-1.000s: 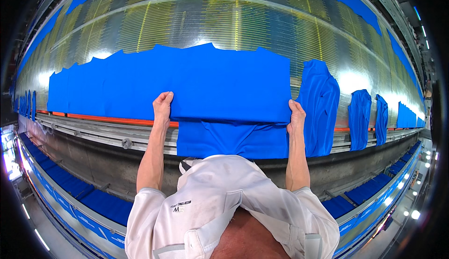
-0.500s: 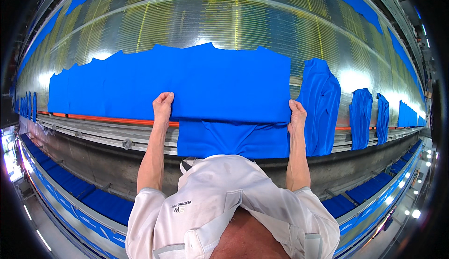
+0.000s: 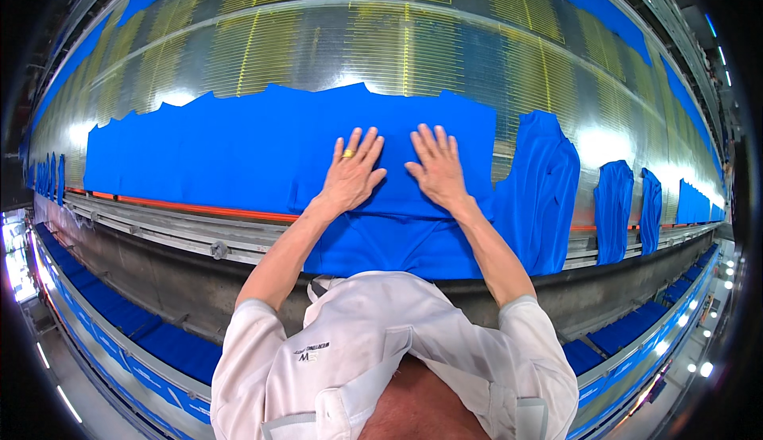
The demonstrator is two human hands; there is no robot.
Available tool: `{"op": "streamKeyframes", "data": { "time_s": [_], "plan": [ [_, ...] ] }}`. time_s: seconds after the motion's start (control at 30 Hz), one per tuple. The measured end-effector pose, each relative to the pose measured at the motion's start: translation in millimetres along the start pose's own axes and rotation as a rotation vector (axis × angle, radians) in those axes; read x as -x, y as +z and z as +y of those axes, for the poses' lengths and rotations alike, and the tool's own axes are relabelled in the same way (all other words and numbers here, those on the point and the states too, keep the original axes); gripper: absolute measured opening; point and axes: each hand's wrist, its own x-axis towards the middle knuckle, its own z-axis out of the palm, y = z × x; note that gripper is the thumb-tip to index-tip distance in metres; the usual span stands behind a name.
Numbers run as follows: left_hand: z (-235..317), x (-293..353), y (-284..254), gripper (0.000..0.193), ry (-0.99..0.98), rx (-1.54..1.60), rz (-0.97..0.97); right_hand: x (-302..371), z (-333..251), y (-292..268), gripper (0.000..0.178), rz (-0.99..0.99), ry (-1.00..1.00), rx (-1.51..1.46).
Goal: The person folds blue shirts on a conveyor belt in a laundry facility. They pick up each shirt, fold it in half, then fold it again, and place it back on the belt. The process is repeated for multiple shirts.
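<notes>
Palms down near the middle of the frame: left hand [image 3: 354, 171] and right hand [image 3: 437, 166] both lie flat on blue cloth [image 3: 397, 193], with a strip of it showing between them. Fingers are loosely fanned and point up the frame, thumbs angled in toward each other but not touching. Grip is wide apart on both sides, nothing pinched, just hands resting on fabric. Bare forearms run up from the lower left and lower right, slanting inward. Left one wears a yellow ring [image 3: 348, 153].

As for the cloth, it's solid bright blue and mostly smooth up top, with a jagged upper edge and a straight horizontal edge just below the hands. Under that edge, a lower blue layer [image 3: 381, 249] shows soft creases down toward the person's body. It's all on the striped tabletop [image 3: 477, 50], joined on the left by a long run of blue panels [image 3: 191, 150]. Just to the right is a more rumpled blue piece [image 3: 544, 189]; can't tell if they overlap.
</notes>
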Motion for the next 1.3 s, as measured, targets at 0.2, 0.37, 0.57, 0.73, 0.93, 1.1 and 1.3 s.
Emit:
{"op": "streamKeyframes", "data": {
  "time_s": [0.2,0.37,0.57,0.73,0.93,1.1,1.3],
  "plan": [
    [-22,-60,30,0.056,0.051,-0.086,0.053,-54,-7,34,0.057,0.09,0.036,0.07],
    [-27,-76,26,0.055,0.031,-0.063,0.019,-64,-1,39,0.056,0.1,0.056,0.075],
    [-43,-44,22,0.063,-0.093,-0.12,0.072,-24,27,16,0.057,0.092,0.176,0.135],
    [-77,-4,14,0.071,-0.25,-0.187,0.032,24,67,8,0.058,0.092,0.337,0.184],
    [-75,-6,1,0.071,-0.272,-0.236,-0.059,23,68,2,0.057,0.118,0.332,0.137],
    [-71,56,-15,0.075,-0.675,-0.072,0.077,49,57,-26,0.05,0.234,0.407,-0.264],
    [-27,196,-29,0.058,-0.789,0.026,0.671,145,12,-97,0.026,-0.122,0.799,-1.139]
  ]
}}
